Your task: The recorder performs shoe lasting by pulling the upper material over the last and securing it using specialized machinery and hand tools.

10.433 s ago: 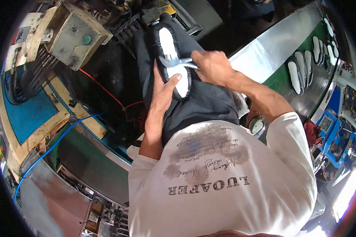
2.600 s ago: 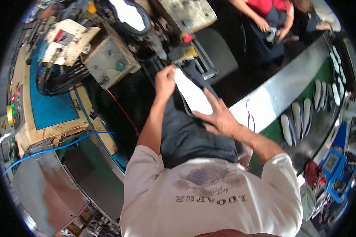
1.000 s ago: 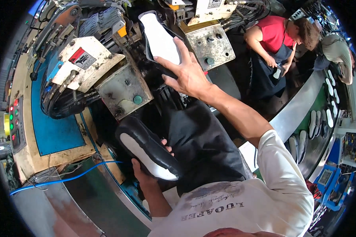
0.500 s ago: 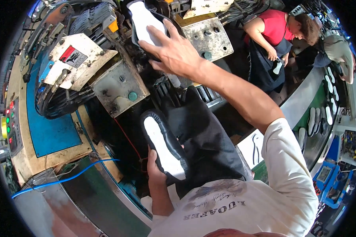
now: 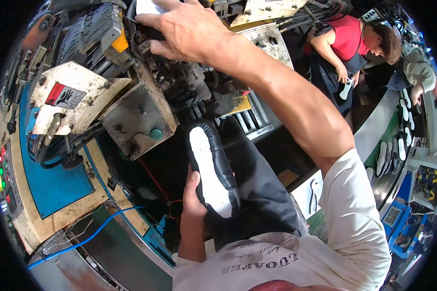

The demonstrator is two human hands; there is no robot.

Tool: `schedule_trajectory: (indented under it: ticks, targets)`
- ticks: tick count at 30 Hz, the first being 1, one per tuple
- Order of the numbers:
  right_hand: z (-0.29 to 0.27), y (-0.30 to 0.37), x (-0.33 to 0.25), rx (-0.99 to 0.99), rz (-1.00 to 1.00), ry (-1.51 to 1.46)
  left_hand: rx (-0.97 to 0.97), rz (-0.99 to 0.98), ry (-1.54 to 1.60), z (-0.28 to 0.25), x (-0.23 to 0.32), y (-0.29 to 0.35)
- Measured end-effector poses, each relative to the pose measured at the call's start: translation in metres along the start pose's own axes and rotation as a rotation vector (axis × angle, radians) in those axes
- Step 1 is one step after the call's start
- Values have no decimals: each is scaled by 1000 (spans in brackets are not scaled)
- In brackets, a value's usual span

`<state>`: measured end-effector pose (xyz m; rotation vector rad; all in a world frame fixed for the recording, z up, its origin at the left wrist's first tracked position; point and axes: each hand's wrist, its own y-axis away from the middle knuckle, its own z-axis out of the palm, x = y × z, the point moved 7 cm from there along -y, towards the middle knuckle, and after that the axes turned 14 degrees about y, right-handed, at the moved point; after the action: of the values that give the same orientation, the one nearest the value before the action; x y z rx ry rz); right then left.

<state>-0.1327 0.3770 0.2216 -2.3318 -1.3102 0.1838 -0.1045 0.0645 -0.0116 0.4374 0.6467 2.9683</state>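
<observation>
My left hand (image 5: 194,198) grips a black shoe upper (image 5: 222,167) from its left side and below. The upper's white underside (image 5: 206,165) faces up, with the black edge gathered around it. My right arm stretches far forward across the machine. At the top edge, my right hand (image 5: 192,31) has its fingers bent over a second shoe upper (image 5: 148,7), also white underneath. Much of that second piece is cut off by the picture's edge or covered by the hand.
A dirty machine with white plates (image 5: 75,99) and a control box (image 5: 138,121) stands ahead. At left is a bench with a blue mat (image 5: 63,179) and a blue hose (image 5: 90,233). A co-worker in red (image 5: 344,39) stands far right, beside a conveyor (image 5: 381,131) carrying white soles.
My right hand has moved farther forward with the second shoe upper, now partly out of the picture. The view has shifted, and the shoe upper in my left hand appears slightly farther right.
</observation>
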Motion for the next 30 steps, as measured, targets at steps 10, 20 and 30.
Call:
schedule_trajectory:
  ticks: [10,20,30]
  targets:
    - [13,-19,1,-87,138,-49,69,-5,-61,8,5,-12]
    - [22,223,-37,-209,426,-756,137,145,-193,23,16,9]
    - [-27,408,-153,-108,982,-1840,-47,283,-532,50,-53,41]
